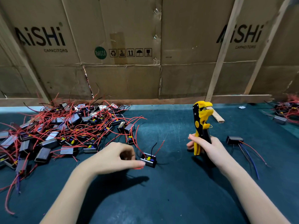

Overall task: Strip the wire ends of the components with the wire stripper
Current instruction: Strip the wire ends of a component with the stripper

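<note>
My right hand (206,148) grips the handles of the yellow and black wire stripper (201,120), which stands upright with its jaws at the top and nothing in them. A small black component (149,160) with red and black wires pointing up lies on the dark green mat (161,191) between my hands. My left hand (113,156) hovers just left of it, blurred, fingers curled, thumb tip at the component's left edge. A short red smear shows under the thumb. Whether the hand holds anything is unclear.
A large pile of black components with tangled red wires (64,126) covers the mat's left side. One component with blue, red and black wires (234,140) lies to the right. A smaller pile (288,112) sits far right, behind a wooden strip (217,117). A cardboard wall (129,70) closes the back.
</note>
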`<state>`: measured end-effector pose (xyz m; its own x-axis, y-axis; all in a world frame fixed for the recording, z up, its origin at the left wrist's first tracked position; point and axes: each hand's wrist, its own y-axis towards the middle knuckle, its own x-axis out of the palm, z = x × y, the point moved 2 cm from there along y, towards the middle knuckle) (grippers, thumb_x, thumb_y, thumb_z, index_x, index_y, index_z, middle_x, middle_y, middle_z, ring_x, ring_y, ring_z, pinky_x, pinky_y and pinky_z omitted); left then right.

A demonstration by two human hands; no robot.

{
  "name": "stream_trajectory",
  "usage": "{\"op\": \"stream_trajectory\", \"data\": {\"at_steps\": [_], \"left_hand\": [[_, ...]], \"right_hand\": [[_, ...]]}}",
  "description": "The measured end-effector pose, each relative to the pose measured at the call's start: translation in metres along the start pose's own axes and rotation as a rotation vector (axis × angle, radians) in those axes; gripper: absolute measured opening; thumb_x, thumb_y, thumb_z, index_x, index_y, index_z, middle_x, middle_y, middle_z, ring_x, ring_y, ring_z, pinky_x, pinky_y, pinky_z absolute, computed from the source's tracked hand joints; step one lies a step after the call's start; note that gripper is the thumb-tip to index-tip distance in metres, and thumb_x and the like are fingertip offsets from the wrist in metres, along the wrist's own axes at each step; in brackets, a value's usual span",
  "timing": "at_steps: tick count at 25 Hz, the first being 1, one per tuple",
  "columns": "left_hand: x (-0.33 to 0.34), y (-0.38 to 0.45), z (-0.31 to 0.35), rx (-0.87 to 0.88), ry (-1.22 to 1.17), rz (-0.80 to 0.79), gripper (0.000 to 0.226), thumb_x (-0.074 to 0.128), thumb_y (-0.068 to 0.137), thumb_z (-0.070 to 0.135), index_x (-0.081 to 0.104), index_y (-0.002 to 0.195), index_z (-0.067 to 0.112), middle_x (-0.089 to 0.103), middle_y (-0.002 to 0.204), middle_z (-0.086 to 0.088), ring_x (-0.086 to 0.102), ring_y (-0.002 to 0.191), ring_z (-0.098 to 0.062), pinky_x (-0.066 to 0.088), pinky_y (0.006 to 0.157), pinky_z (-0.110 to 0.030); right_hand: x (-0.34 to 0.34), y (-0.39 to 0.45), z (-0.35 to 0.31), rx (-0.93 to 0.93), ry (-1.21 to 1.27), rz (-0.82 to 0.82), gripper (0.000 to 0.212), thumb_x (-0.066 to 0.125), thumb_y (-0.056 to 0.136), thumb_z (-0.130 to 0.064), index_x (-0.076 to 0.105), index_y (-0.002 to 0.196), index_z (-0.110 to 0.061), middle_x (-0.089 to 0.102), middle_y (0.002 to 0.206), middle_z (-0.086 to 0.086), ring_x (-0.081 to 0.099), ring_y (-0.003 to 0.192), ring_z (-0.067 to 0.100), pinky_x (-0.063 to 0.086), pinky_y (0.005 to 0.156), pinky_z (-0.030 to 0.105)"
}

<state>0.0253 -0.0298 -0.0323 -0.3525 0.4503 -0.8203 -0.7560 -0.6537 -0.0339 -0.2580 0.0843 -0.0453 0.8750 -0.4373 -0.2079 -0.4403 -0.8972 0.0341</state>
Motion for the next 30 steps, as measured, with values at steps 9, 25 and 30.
{"op": "stream_trajectory", "data": {"at_steps": [9, 25, 30], "left_hand": [[-0.017, -0.002, -0.063, -0.063, 0.403, 0.625, 0.055, 0.051, 0.096, 0.047, 0.049, 0.053, 0.014, 0.046, 0.048, 0.002, 0.055, 0.054, -0.027, 0.044, 0.054, -0.033], [0.043, 0.018, 0.034, 0.107, -0.104, 0.458, 0.025, 0.082, 0.075, 0.039, 0.074, 0.093, 0.024, 0.07, 0.089, 0.017, 0.063, 0.086, 0.005, 0.044, 0.081, -0.01], [0.043, 0.024, 0.017, 0.06, -0.493, 0.307, 0.011, 0.069, 0.09, 0.019, 0.079, 0.091, 0.015, 0.077, 0.085, 0.005, 0.073, 0.084, -0.011, 0.056, 0.08, -0.026]], "right_hand": [[0.0, 0.0, 0.002, 0.002, 0.027, 0.009, 0.028, 0.068, 0.087, -0.037, 0.069, 0.097, -0.011, 0.075, 0.087, 0.009, 0.073, 0.083, 0.022, 0.053, 0.093, 0.045], [0.007, -0.002, 0.003, -0.095, -0.111, 0.019, 0.029, 0.07, 0.086, -0.036, 0.062, 0.078, -0.009, 0.071, 0.074, 0.006, 0.067, 0.073, 0.013, 0.047, 0.076, 0.028], [-0.001, 0.001, 0.006, -0.22, -0.585, 0.316, 0.039, 0.069, 0.076, -0.055, 0.051, 0.069, -0.021, 0.052, 0.056, -0.009, 0.048, 0.057, 0.01, 0.036, 0.053, 0.024]]}}
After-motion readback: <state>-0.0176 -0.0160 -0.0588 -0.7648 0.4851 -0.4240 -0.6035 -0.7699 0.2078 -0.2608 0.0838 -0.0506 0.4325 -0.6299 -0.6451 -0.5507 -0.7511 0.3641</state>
